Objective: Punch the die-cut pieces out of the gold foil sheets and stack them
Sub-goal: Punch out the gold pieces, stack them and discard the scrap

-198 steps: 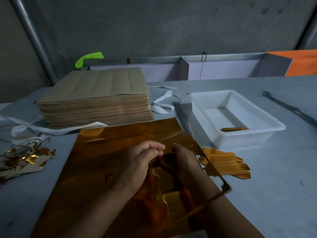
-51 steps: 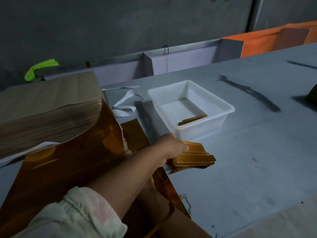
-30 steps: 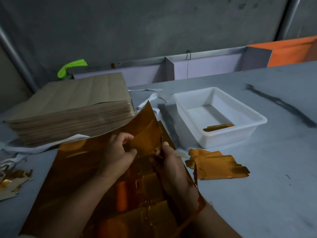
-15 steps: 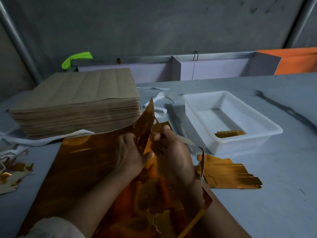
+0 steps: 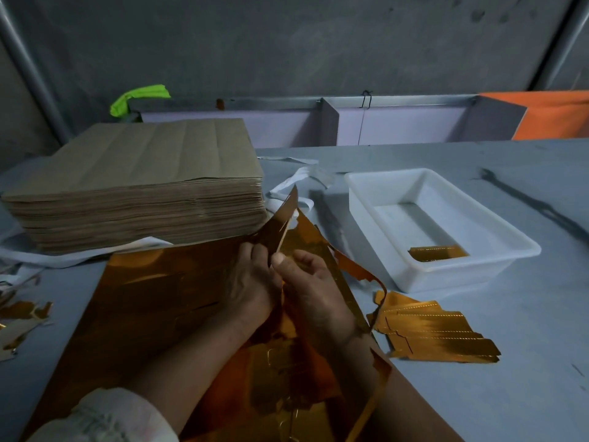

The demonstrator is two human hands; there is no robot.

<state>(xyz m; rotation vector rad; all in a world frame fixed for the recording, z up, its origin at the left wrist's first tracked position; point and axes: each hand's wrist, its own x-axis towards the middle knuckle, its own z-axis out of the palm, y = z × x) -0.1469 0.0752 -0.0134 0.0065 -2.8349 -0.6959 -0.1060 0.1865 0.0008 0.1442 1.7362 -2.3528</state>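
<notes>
The left hand (image 5: 251, 282) returned from pile (image 5: 436, 333) to foil sheet (image 5: 159, 298).

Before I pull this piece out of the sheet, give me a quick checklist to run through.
1. Both hands on the work: ok. The left hand and right hand pinch the raised foil piece.
2. Piece free of the gold sheet: cannot tell. The hands hide its lower edge.
3. Stack of punched pieces ready on the right: ok.
4. Stack squared up: not ok. It lies fanned out.
5. White tray has room: ok. Only one gold strip shows in it.
6. Piece uncreased: cannot tell in this light.
</notes>
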